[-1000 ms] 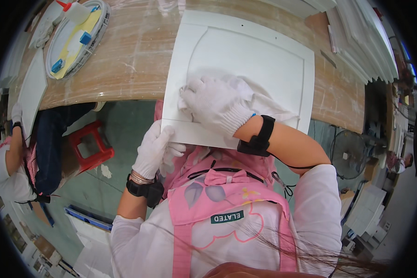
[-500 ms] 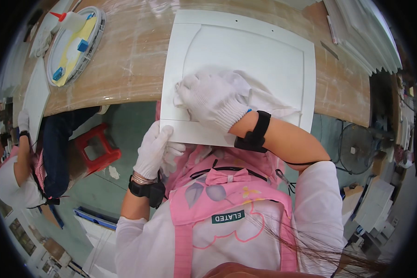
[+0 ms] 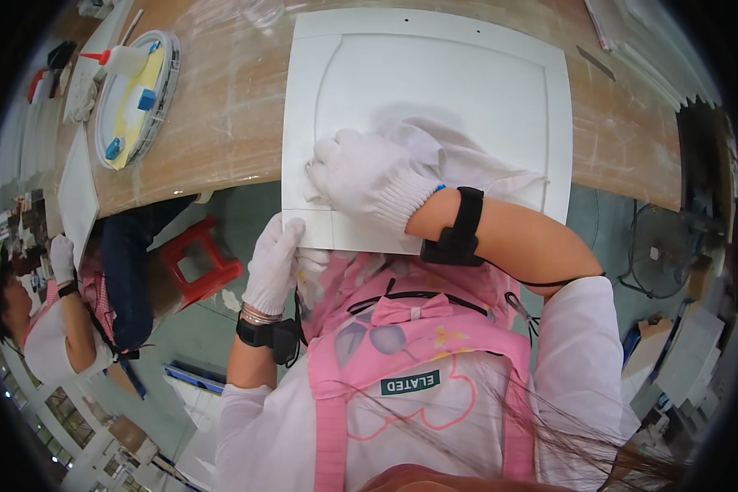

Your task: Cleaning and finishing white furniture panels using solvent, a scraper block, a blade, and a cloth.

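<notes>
A white panel [image 3: 435, 82], like a cabinet door with a raised border and an arched line inside it, lies on the bench and juts over its near edge toward me. My left hand [image 3: 275, 262], in a white knit glove, pinches the panel's near left corner, thumb on top and fingers underneath. Also gloved, my right hand [image 3: 369, 176] presses down on the left part of the panel, its fingers curled round a white cloth [image 3: 488, 168]. The loose end of the cloth trails right across the panel. My right palm is hidden from above.
On the wrapped bench [image 3: 221, 107] stands a round white lid [image 3: 172, 78] with a red-tipped squeeze bottle [image 3: 127, 61] and blue blocks [image 3: 146, 99]. Stacked white panels [image 3: 644, 45] rise far right. A co-worker [image 3: 61, 328] sits left, near a red stool [image 3: 201, 262]; a fan [image 3: 660, 250] stands right.
The view has shifted slightly, bringing more of the co-worker in at the left. My left hand keeps the same corner; my right hand with the cloth stays almost in place on the panel.
</notes>
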Demonstrator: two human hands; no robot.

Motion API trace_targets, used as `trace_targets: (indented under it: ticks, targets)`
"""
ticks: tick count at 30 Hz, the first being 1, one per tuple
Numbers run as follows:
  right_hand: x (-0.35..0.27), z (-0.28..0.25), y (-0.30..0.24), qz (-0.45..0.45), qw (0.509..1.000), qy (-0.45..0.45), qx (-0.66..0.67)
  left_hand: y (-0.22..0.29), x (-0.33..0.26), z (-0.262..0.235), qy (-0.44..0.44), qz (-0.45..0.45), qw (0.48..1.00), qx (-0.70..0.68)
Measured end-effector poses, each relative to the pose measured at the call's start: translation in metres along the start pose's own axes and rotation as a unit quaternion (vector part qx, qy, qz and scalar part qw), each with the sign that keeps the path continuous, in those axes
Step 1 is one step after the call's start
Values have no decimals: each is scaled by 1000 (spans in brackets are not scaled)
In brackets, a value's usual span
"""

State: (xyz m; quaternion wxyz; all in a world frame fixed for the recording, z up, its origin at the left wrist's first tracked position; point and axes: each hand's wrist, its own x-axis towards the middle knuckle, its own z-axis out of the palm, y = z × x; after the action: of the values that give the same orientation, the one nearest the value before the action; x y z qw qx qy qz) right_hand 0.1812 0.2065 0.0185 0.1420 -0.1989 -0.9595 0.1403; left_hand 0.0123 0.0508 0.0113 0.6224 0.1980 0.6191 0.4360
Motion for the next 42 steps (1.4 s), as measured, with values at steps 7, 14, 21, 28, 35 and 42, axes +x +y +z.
trace_targets:
  ticks: [7,14,21,28,35,42]
  targets:
    - [23,-16,39,63,991,89,76,4,-3,1,24,-16,999,13]
    - [-9,-66,89,213,970,-84,82,57,-11,41,156,184,884,400]
    - [-4,-59,126,244,913,-85,315,87,20,68,41,194,738,645]
    - [-3,-47,130,242,935,-39,257,90,27,81,49,116,693,710]
    - [-20,-93,119,241,924,-64,291,98,23,56,103,118,793,589]
    - [-93,-156,173,245,894,70,369,57,11,-4,195,49,901,384]
